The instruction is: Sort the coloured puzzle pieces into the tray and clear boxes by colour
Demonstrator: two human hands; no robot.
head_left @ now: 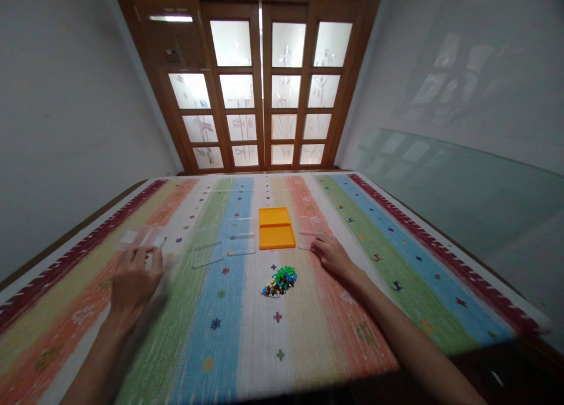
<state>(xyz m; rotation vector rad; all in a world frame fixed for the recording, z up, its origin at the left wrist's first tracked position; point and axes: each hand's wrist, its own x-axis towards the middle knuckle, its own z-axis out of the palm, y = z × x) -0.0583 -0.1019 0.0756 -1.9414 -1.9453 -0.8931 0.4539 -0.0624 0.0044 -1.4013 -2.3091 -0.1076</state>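
Across the striped cloth (259, 358) from wooden doors (267, 108), your left hand (134, 275) gripped a clear case (152, 238); your right hand (332, 255) pinched a second case (304, 241).

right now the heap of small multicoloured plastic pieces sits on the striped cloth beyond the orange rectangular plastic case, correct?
Not beyond: the head view shows the heap of small multicoloured plastic pieces on the striped cloth, on the person's side of the orange rectangular plastic case.

Left hand (136, 275) holds a clear case (154, 236) toward the table's (308, 346) left edge; right hand (329, 254) pinches a clear tray (305, 241) nearer mid-table.
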